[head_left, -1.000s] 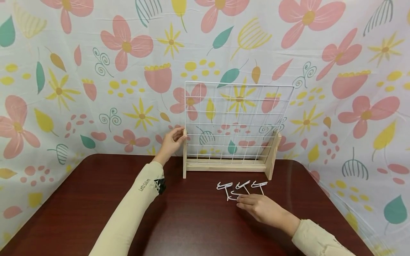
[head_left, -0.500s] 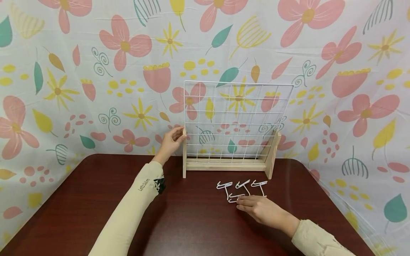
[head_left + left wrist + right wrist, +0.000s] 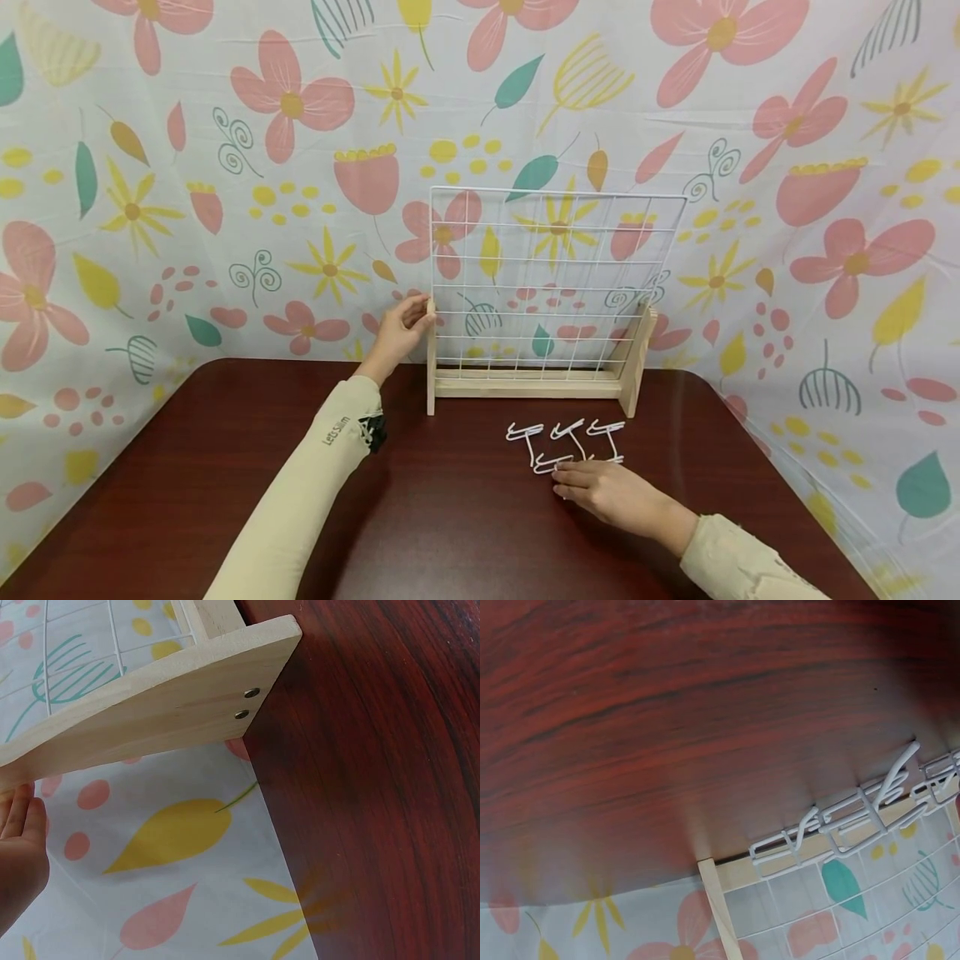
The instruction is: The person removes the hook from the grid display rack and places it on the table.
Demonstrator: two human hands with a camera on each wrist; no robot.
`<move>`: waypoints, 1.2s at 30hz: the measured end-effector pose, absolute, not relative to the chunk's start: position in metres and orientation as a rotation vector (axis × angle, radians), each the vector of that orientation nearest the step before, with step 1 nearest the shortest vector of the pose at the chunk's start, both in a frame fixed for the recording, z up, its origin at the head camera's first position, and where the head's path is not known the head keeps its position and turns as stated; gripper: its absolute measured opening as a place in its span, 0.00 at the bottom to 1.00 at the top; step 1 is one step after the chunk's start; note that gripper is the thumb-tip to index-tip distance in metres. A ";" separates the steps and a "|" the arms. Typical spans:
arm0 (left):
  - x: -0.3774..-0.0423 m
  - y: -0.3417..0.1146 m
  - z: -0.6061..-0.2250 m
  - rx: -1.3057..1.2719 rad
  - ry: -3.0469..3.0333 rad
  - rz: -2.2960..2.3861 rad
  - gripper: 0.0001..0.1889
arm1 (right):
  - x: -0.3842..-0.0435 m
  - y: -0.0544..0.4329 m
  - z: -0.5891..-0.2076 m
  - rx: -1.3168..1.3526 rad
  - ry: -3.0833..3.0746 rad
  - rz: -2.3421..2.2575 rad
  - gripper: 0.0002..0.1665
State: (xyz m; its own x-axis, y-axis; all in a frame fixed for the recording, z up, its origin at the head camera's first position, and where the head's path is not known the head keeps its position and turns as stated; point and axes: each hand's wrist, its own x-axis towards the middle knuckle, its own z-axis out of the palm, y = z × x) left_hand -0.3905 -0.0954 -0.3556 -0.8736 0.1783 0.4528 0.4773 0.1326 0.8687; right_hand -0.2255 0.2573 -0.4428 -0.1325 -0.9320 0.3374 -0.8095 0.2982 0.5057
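Note:
In the head view a white wire grid (image 3: 558,192) stands upright in a pale wooden stand (image 3: 528,388) at the back of the table. My left hand (image 3: 400,333) grips the upper end of the stand's left side board (image 3: 431,367); the left wrist view has fingers (image 3: 22,817) against that board's outer face. Several white wire hooks (image 3: 525,432) lie in front of the stand. My right hand (image 3: 618,496) is low over the nearest of them, fingertips pinching one hook (image 3: 551,463) whose rear part they hide. The right wrist view shows hooks (image 3: 866,799) but no hand.
The dark red-brown tabletop (image 3: 450,517) has rounded back corners. A white cloth (image 3: 187,108) with flowers and leaves hangs behind it and along the sides. Two screws (image 3: 252,693) show on the stand's side board.
The hook at my right fingertips has turned from a tilt to lying level, and more of another hook shows behind that hand. My left hand stays on the side board.

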 end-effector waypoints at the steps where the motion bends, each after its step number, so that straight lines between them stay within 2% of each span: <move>1: -0.389 -0.096 -0.354 -0.644 -2.174 -1.814 0.23 | -0.226 0.257 -0.443 1.548 -1.973 -0.270 0.37; 6: -0.378 -0.095 -0.344 -0.641 -2.183 -1.804 0.23 | -0.226 0.258 -0.444 1.551 -1.977 -0.264 0.37; 11: -0.391 -0.095 -0.357 -0.640 -2.168 -1.789 0.23 | -0.223 0.259 -0.445 1.553 -1.989 -0.260 0.35; 13: -0.392 -0.095 -0.358 -0.646 -2.166 -1.782 0.22 | -0.222 0.258 -0.445 1.560 -1.979 -0.268 0.31; 17: -0.392 -0.095 -0.358 -0.651 -2.168 -1.779 0.22 | -0.222 0.257 -0.444 1.575 -1.926 -0.306 0.17; 20: -0.391 -0.096 -0.358 -0.640 -2.183 -1.788 0.22 | -0.221 0.256 -0.443 1.586 -1.884 -0.335 0.14; 30: -0.391 -0.099 -0.358 -0.622 -2.198 -1.792 0.23 | -0.222 0.255 -0.447 1.580 -1.896 -0.316 0.23; 36: -0.388 -0.098 -0.358 -0.593 -2.189 -1.805 0.23 | -0.220 0.256 -0.447 1.578 -1.893 -0.287 0.24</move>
